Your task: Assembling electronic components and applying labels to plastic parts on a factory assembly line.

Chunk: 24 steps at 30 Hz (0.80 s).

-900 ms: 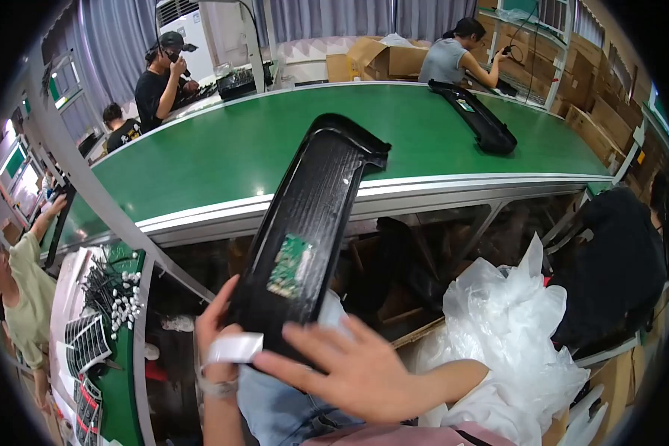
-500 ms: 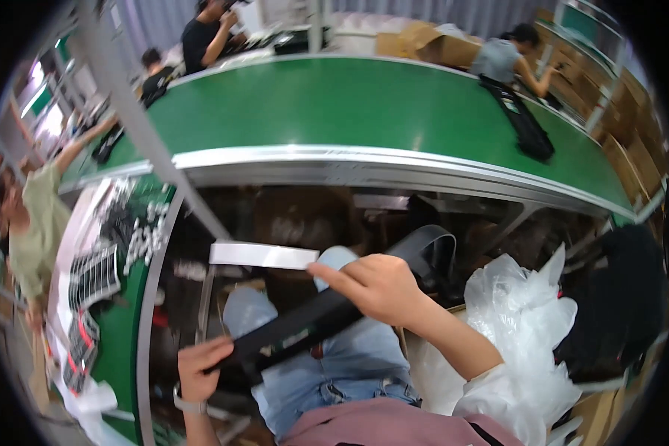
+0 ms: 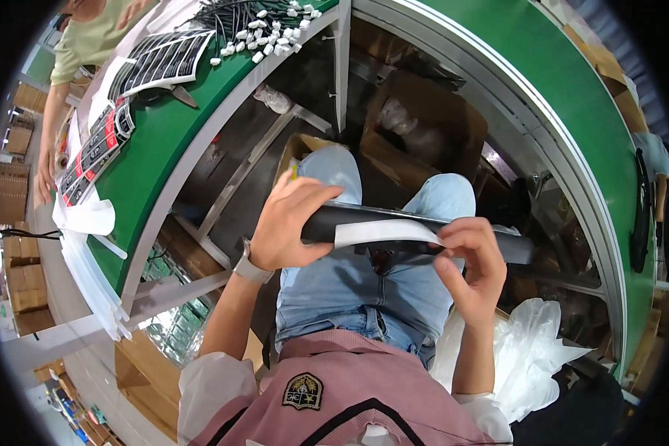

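A long black bar-shaped part (image 3: 514,247) lies crosswise above my thighs, its smooth face tilted. My left hand (image 3: 286,227) grips its left end, thumb below and fingers over the top. Along the bar's near side runs a white strip (image 3: 383,232) like a paper or adhesive label, its right part curving up. The thumb and fingers of my right hand (image 3: 472,271) pinch the strip's right end at the bar. Whether the strip's left part is stuck to the bar I cannot tell.
On the green bench (image 3: 145,175) at left lie label sheets (image 3: 167,63), scissors (image 3: 178,95) and cables with white connectors (image 3: 271,37). White strips (image 3: 97,286) hang off its edge. A co-worker's arm (image 3: 48,141) is beyond. White plastic bags (image 3: 524,349) sit at right, a cardboard box (image 3: 453,119) ahead.
My view has turned left and down. The black bar has gone from slanted to nearly level. The white strip, held out beyond the bar before, now lies along it.
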Motion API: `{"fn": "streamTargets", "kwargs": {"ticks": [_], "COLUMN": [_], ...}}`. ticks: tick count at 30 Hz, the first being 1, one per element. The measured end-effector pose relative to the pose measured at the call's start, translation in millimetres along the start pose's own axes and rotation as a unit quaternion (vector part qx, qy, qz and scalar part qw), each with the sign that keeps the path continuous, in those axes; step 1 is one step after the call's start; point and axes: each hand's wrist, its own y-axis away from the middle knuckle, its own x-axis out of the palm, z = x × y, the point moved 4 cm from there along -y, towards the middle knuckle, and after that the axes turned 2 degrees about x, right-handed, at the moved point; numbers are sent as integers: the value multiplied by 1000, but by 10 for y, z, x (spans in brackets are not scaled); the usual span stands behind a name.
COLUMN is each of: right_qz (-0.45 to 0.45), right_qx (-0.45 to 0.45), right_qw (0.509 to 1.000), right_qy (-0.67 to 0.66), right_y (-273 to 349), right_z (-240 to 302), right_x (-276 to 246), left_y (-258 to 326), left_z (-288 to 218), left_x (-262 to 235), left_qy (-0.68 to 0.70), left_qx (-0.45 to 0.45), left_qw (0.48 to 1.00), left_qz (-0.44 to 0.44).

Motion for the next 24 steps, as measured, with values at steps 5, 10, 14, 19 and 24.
{"fn": "streamTargets", "kwargs": {"ticks": [5,10,14,19,24], "right_qz": [16,23,18,3,27], "right_qx": [194,257,256,257,204], "right_qw": [969,953,957,964,978], "right_qy": [-151,-158,-132,-62,47], "right_y": [-155,-233,-258,-292,-340], "right_z": [-92,-282,-320,-349,-307], "right_x": [190,201,211,270,329], "left_y": [0,-56,-133,-169,-155], "left_z": [127,238,222,205,219], "left_x": [-101,-121,-104,-36,-13], "left_qy": [105,228,224,248,259], "left_qx": [69,82,104,84,52], "left_qw": [992,967,964,960,960], "left_qz": [-25,-73,-95,-103,-87]}}
